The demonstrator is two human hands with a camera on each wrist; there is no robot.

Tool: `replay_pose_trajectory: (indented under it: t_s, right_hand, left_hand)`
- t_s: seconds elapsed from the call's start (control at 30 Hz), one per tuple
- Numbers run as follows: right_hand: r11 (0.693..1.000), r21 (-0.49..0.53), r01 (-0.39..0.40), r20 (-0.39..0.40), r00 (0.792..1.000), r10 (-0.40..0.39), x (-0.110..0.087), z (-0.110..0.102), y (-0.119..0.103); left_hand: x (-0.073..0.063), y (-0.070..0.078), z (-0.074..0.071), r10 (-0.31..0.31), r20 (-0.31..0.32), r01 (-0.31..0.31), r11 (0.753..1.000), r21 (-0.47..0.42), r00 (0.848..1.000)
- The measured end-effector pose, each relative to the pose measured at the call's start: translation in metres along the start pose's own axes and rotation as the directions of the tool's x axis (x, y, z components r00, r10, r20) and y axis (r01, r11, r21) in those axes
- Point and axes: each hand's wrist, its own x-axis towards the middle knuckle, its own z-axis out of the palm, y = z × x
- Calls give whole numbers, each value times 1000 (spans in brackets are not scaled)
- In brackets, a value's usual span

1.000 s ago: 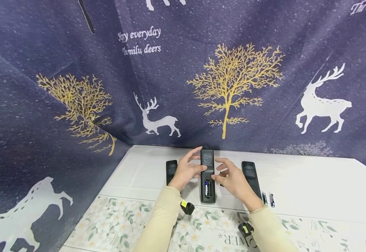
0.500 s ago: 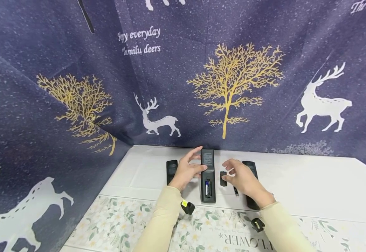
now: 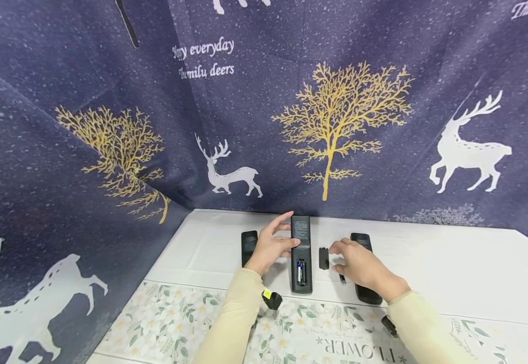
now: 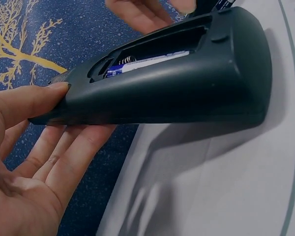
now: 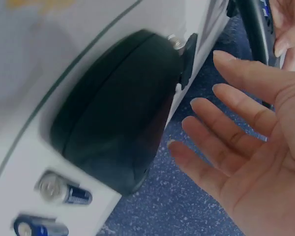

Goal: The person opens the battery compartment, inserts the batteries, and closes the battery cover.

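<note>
My left hand (image 3: pixel 269 247) holds a black remote control (image 3: pixel 301 280) face down, thumb on its back and fingers beneath. Its battery bay is uncovered; a blue-and-white battery (image 4: pixel 152 63) lies in one side, near a bare spring (image 4: pixel 128 60). My right hand (image 3: pixel 359 265) hovers to the right with fingers spread and nothing in them. Close by its fingertips, a black battery cover (image 3: pixel 324 258) lies on the white table, and a loose battery (image 3: pixel 342 279) is just under the hand.
A second remote (image 3: pixel 248 246) lies left, partly behind the left hand. Another remote (image 5: pixel 118 108) lies under the right forearm, with two batteries (image 5: pixel 73 194) beyond it in the right wrist view. A floral cloth (image 3: pixel 168 323) covers the near edge; a patterned curtain (image 3: pixel 264 101) stands behind.
My right hand has moved from the held remote's side to the right, past the battery cover, and its fingers have spread. The left hand and its remote stay in place.
</note>
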Motion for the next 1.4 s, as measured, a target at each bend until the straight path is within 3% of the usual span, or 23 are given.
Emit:
replay_pose_trajectory:
  t_s: [0.23, 0.63, 0.9, 1.07, 1.4]
  right_hand:
    - [996, -75, 44, 71, 997, -39, -5, -5, 11]
    - [995, -82, 54, 160, 986, -41, -6, -9, 18]
    - [993, 0, 121, 113, 986, -121, -10, -7, 25]
    - [990, 85, 109, 88, 989, -117, -12, -4, 27]
    - [973, 123, 195, -6, 981, -195, -16, 4, 22]
  left_hand:
    - [0, 1, 1, -5, -1, 5, 1000, -8, 1000]
    - [0, 0, 2, 4, 7, -4, 1000, -10, 1000]
    - [-1, 0, 2, 5, 11, -5, 1000, -11, 1000]
    - [-1, 1, 3, 2, 8, -2, 1000, -6, 1000]
    - [-2, 1, 3, 0, -1, 0, 1000, -4, 1000]
